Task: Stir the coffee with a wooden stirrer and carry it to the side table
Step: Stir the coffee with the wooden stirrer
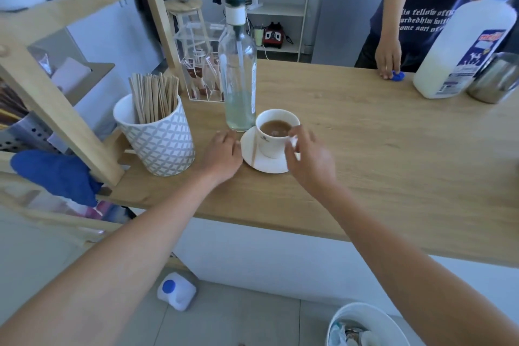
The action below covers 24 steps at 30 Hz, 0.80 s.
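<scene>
View from my head camera over the wooden counter (365, 132). The white cup of coffee (276, 132) stands upright on its saucer (265, 164), just beside the tall glass bottle (238, 81). A wooden stirrer (254, 150) lies across the left part of the saucer, leaning against the cup wall; the patterned holder (160, 143) with the spare stirrers stands well to the left.

My right hand (309, 160) is at the cup's right side, thumb and fingers narrowed about the handle; whether they already pinch it I cannot tell. My left hand (223, 154) rests loosely curled, holding nothing, with its fingertips at the saucer's left rim.

The stirring appears done, so I judge the step in hand to be the lift. To do it well, I take saucer and cup together, one hand under each side of the saucer, and keep it level, since the coffee stands fairly high. The loose stirrer may slide off if the saucer tilts. I raise it straight up first to clear the bottle. The side table is not in view.
</scene>
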Available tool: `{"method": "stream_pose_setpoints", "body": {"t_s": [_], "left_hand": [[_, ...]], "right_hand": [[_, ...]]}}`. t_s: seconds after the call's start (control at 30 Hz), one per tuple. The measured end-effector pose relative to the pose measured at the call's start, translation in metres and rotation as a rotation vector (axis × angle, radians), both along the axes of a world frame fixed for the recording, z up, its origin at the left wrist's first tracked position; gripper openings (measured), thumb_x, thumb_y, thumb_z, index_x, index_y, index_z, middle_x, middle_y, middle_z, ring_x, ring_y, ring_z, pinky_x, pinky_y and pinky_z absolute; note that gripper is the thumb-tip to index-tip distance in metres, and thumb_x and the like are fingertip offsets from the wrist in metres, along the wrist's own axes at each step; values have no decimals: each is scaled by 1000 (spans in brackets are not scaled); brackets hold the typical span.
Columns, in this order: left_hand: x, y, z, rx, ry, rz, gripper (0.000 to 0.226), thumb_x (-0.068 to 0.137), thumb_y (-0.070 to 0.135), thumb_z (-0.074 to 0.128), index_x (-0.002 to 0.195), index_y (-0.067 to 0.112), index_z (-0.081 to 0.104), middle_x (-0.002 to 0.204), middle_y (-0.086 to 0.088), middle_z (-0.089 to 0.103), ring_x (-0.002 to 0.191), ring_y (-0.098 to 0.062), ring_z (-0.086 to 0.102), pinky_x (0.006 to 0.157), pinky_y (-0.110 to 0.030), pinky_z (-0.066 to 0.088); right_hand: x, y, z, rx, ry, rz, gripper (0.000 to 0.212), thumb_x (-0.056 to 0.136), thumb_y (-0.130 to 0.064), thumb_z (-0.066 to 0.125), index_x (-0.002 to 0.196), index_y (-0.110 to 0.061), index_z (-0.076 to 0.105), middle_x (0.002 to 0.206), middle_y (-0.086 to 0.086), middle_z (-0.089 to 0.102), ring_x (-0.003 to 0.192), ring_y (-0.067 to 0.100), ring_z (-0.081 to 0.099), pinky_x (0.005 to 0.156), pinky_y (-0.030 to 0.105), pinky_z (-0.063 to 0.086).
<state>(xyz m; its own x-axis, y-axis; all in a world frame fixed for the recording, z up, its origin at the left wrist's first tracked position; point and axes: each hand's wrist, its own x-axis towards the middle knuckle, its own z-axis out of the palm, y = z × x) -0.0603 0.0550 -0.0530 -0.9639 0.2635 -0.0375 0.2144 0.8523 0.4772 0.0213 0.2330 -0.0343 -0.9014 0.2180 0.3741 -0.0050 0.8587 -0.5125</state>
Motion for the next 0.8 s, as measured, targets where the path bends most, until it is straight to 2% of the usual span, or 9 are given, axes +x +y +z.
{"method": "stream_pose_setpoints", "body": {"t_s": [0.07,0.17,0.27,0.4,0.53,0.7,0.77,0.8], "left_hand": [[0,-4,-9,-65,13,-19,52,103,30,23,151,8,23,161,-10,16,149,-22,9,119,-36,10],[-2,-12,-21,-157,23,-35,54,103,33,21,152,11,18,162,-8,12,150,-22,7,122,-39,7],[0,-16,-30,-228,69,-56,56,102,36,19,153,13,16,162,-6,11,150,-20,6,122,-40,3],[3,-16,-31,-232,93,-43,56,101,36,19,153,15,16,162,-5,12,150,-19,6,122,-39,3],[4,-16,-31,-228,91,-46,55,102,36,18,153,15,16,162,-4,12,150,-18,5,122,-38,2],[4,-15,-32,-214,89,-41,55,101,36,18,153,15,16,162,-3,12,150,-16,4,122,-38,1],[3,-16,-33,-211,89,-45,55,101,35,18,153,15,16,162,-3,12,150,-17,4,122,-39,1],[3,-16,-33,-211,88,-46,55,101,35,18,153,15,16,162,-3,12,150,-17,4,122,-39,2]], "right_hand": [[0,-14,-7,196,-65,163,28,94,-19,44,120,-14,56,118,5,59,88,36,63,57,36,45],[-4,-28,-15,388,-213,256,36,94,-14,42,128,-17,54,116,6,57,87,38,64,54,34,37],[-12,-36,-18,489,-300,284,42,93,-9,41,134,-17,49,115,10,55,88,38,65,56,34,37],[-20,-47,-9,567,-348,290,52,94,-5,38,144,-16,35,127,13,49,97,39,62,61,37,38],[-26,-55,-2,690,-442,277,45,96,-4,37,139,-12,42,131,14,46,106,36,59,64,36,38],[-34,-54,10,833,-446,323,36,91,1,44,121,-11,60,123,10,57,111,30,59,69,33,43],[-36,-51,13,900,-405,401,32,89,1,47,116,-8,62,119,11,58,106,32,62,71,34,47],[-35,-49,13,925,-311,429,26,85,-1,55,108,-8,66,111,12,61,95,32,66,63,33,46]]}}
